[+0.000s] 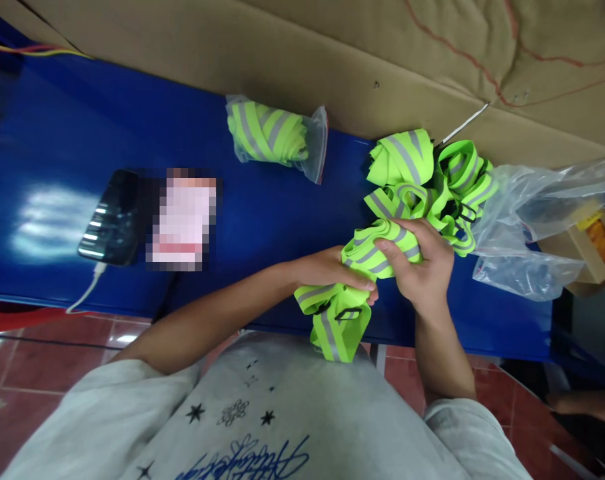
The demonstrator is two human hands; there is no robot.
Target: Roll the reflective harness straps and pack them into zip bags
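Pale shirt (252, 407) with star prints is closest. Your right hand (425, 267) pinches a folded yellow-green reflective strap (377, 250), thumb on top, fingers around the far side. Your left hand (335, 270) grips it lower, fingers curled across it. Strap's over the near part of the blue table (277, 220), loose end and black buckle (349, 313) hanging toward you. Just beyond: strap pile (405, 160), clear bags (527, 273) to its right. Bagged strap (267, 133) farther left, phone (110, 217) far left, cable (88, 291) plugged in.
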